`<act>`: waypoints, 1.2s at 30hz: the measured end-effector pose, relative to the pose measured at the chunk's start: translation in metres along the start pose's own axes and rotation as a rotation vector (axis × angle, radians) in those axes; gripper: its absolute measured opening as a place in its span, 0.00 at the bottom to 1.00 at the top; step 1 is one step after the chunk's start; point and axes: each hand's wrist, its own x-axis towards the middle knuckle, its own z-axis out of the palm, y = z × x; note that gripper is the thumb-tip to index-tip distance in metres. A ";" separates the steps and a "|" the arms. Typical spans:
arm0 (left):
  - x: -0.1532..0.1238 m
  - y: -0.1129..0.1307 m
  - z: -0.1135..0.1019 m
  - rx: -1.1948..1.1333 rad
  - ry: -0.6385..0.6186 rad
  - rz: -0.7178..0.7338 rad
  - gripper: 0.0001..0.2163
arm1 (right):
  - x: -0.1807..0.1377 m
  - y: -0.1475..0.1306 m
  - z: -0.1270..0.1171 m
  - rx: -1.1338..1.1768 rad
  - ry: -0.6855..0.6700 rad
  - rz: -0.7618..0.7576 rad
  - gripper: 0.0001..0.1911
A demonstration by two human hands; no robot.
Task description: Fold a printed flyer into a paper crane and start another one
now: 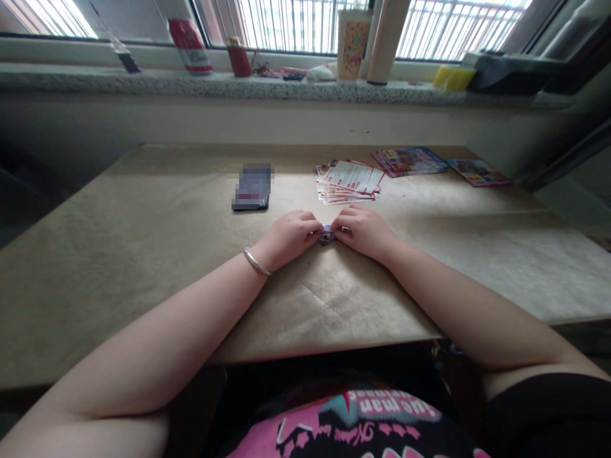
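Watching through the head camera, I have both hands together mid-desk. Left hand (298, 230): fingers narrow, pinching the left edge of a small patterned piece (327, 235), bluish-purple. Right hand (361, 230): same, fingers drawn in on the right edge of it. Piece sits between the two sets of fingertips, low at the desk (119, 254) surface; too small and covered for me to tell what it is, or whether it touches the desk. Silver bracelet (256, 261) on the left wrist. Both forearms come in from the near side, over a black shirt with pink print (363, 420).

Just beyond the right hand I get a fanned pile of printed cards (351, 181), mostly white with red, overlapping unevenly. Right of that, a colourful stack of booklets or packs (411, 161), then another one (478, 172) near the desk's far right corner. Beyond the left hand, a dark phone-like slab (252, 186), pixelated, lying flat, well apart from the cards.

Window sill (281, 90) behind: red can (189, 46), red bottle (238, 58), patterned cup (353, 46), tall cylinder (387, 41) just beside it, yellow item (454, 78), dark box (515, 73).
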 end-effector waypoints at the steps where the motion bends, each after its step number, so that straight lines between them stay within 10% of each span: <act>1: 0.000 0.000 0.000 -0.009 -0.001 0.000 0.08 | 0.001 0.000 0.000 -0.014 -0.005 -0.010 0.08; 36: -0.007 -0.006 -0.032 0.260 -0.207 0.100 0.13 | -0.006 -0.007 -0.025 -0.276 -0.187 0.090 0.14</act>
